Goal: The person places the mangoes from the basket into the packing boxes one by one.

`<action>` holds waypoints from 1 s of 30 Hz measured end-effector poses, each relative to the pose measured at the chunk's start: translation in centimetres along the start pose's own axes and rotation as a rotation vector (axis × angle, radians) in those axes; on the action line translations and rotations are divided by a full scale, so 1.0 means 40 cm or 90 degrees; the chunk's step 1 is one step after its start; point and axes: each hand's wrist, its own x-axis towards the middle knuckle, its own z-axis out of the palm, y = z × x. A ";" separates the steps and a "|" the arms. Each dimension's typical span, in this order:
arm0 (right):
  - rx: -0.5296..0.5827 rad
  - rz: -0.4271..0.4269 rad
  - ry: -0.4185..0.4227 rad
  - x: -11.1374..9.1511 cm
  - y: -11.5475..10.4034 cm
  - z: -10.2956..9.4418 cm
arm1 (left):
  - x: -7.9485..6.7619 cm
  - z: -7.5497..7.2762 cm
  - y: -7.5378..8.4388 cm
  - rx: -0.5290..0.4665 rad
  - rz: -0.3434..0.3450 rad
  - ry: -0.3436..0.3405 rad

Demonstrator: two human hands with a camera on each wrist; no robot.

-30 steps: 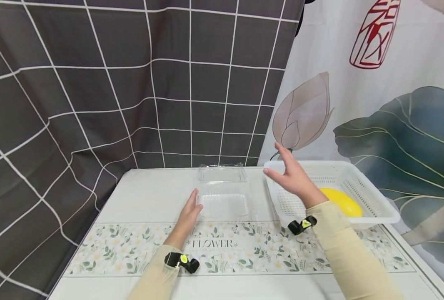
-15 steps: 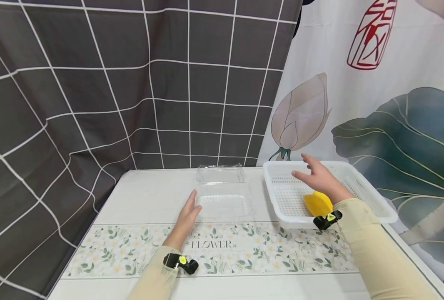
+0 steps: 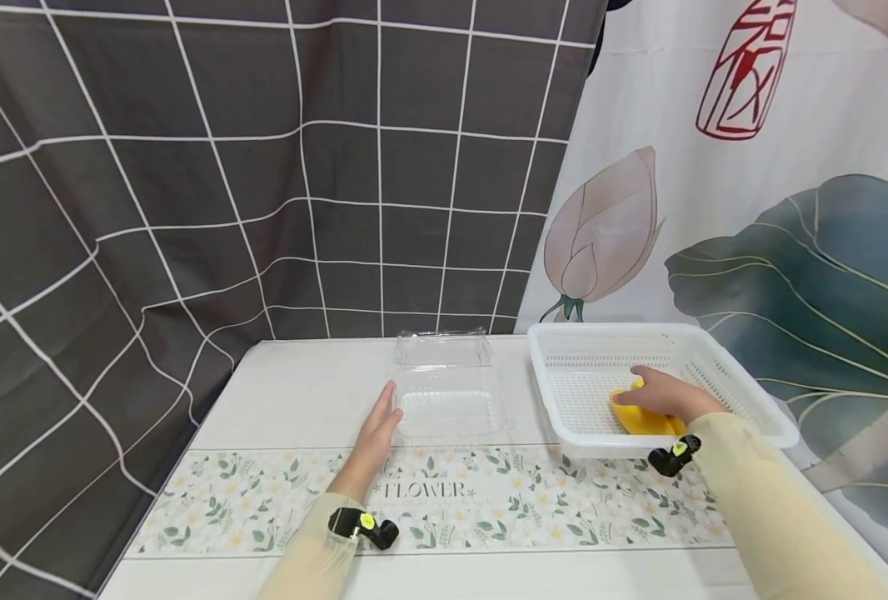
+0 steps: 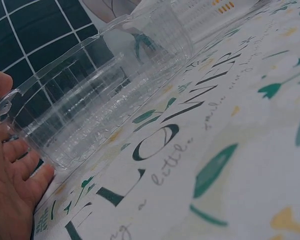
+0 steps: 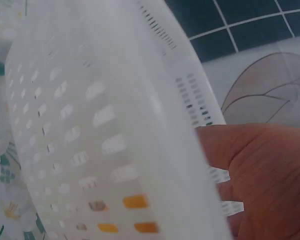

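A clear plastic hinged container [image 3: 450, 408] lies with its lid [image 3: 444, 348] folded back. My left hand [image 3: 372, 429] rests along its left side, fingers mostly straight. In the left wrist view the thumb is near the rim and the fingers [image 4: 27, 165] are beside the lower corner of the container [image 4: 105, 95]. My right hand [image 3: 669, 393] reaches inside a white perforated basket [image 3: 575, 408], over a smooth yellow thing [image 3: 642, 421] with an angular end. Thumb and index finger are spread there; the other fingers are hidden. Yellow shows through the basket's holes [image 5: 136, 202] in the right wrist view.
A floral band with the word FLOWER [image 3: 429, 489] runs across the white table covering [image 3: 301, 383]. A dark gridded curtain [image 3: 226, 167] hangs behind, and a lotus-print curtain [image 3: 601, 225] stands close behind the basket at the right.
My right hand has moved right and then down into the basket, from above its left part onto the yellow thing. My left hand and the container have stayed put.
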 end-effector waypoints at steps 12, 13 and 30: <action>-0.049 0.014 0.002 -0.005 0.037 0.038 | 0.001 -0.001 0.001 0.015 -0.003 0.003; -0.070 0.009 0.007 -0.004 0.039 0.039 | 0.001 -0.001 0.000 0.015 -0.004 0.004; -0.085 0.001 0.028 0.003 0.040 0.046 | 0.000 0.000 0.003 0.007 -0.009 -0.001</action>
